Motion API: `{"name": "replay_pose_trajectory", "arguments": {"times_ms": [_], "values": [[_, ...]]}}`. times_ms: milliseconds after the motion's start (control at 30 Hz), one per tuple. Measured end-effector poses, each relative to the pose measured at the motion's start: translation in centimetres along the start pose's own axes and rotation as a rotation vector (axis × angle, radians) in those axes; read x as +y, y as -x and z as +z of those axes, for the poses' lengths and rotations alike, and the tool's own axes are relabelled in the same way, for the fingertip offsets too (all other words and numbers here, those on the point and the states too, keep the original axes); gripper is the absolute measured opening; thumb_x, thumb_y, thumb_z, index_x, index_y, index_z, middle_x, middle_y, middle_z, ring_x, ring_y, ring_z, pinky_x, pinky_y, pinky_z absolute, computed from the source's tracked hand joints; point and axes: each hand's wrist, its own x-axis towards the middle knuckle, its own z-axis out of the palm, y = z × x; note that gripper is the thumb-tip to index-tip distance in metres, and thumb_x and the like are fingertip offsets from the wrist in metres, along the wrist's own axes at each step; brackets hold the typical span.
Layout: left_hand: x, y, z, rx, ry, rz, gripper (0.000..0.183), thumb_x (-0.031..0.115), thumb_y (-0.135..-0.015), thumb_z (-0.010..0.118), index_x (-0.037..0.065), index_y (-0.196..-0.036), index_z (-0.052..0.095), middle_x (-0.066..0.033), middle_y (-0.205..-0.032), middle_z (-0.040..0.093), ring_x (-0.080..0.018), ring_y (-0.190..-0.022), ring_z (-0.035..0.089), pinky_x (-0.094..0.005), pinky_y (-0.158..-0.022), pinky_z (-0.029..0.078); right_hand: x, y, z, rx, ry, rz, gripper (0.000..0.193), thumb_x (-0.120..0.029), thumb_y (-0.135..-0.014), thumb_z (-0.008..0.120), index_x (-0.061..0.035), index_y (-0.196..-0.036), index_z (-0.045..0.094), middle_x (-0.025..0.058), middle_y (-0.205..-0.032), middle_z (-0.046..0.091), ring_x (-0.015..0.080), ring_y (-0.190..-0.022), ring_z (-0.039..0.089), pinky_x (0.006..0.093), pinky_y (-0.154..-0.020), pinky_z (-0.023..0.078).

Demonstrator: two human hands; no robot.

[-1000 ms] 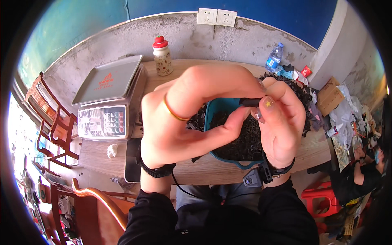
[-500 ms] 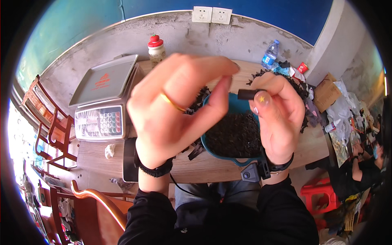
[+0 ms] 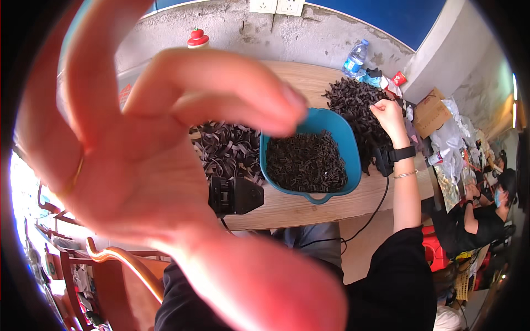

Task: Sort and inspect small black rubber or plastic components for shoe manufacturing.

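My left hand point(image 3: 149, 138) is large, close and blurred, palm showing. Its thumb and forefinger come together over the rim of a teal basin point(image 3: 353, 138), while the other fingers reach upward. I cannot make out anything between the fingertips. Small dark cut pieces point(image 3: 306, 163) fill the lower part of the basin. My right hand point(image 3: 390, 117) is closed above a heap of dark, short strips point(image 3: 353, 102) to the right of the basin; what it holds, if anything, is hidden. Looser dark, curled strips point(image 3: 229, 149) lie left of the basin, partly behind my left hand.
A water bottle point(image 3: 355, 58) and a red-topped bottle point(image 3: 197, 39) stand at the wall. Black devices point(image 3: 237, 197) are at my wrists, with a cable point(image 3: 364, 223) hanging from the right one. A cardboard box point(image 3: 432, 113) and a seated person point(image 3: 480, 215) are at the right.
My hands have moved apart: the left has come up close, the right has gone out to the right-hand heap. The short dark piece in my right fingers has gone from sight.
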Motion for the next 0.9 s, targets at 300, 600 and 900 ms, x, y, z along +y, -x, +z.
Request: {"name": "replay_pose_trajectory", "arguments": {"times_ms": [300, 600, 900], "values": [[-0.4, 0.0, 0.7, -0.175, 0.15, 0.001, 0.083, 0.064, -0.083, 0.039, -0.004, -0.13, 0.032, -0.0354, -0.134, 0.024, -0.0267, -0.077, 0.056, -0.0341, -0.057, 0.055, -2.4, 0.2, -0.4, 0.102, 0.017, -0.043, 0.024, -0.022, -0.075, 0.068, -0.0008, -0.085, 0.063, 0.0121, -0.069, 0.06, 0.0264, -0.066, 0.059, 0.034, -0.062, 0.047], [-1.5, -2.5, 0.4, -0.22, 0.12, 0.068, 0.081, 0.063, -0.084, 0.038, -0.004, -0.129, 0.032, -0.0351, -0.135, 0.024, -0.0268, -0.078, 0.056, -0.0346, -0.058, 0.055, -15.2, 2.6, -6.7, 0.251, -0.567, -0.224, 0.009, -0.006, -0.082, 0.062, -0.0004, -0.089, 0.063, -0.0007, -0.069, 0.06, 0.0006, -0.056, 0.045, 0.0172, -0.05, 0.036], [-1.7, -6.4, 0.1, -0.246, 0.066, 0.174, 0.079, 0.061, -0.084, 0.038, -0.004, -0.129, 0.032, -0.0348, -0.135, 0.024, -0.0269, -0.079, 0.056, -0.0351, -0.06, 0.055, -22.6, 6.4, -13.4, -0.609, -1.261, -0.911, 0.02, -0.006, -0.07, 0.063, 0.0018, -0.089, 0.061, 0.0092, -0.079, 0.063, 0.0149, -0.061, 0.058, 0.0267, -0.055, 0.046]]}}
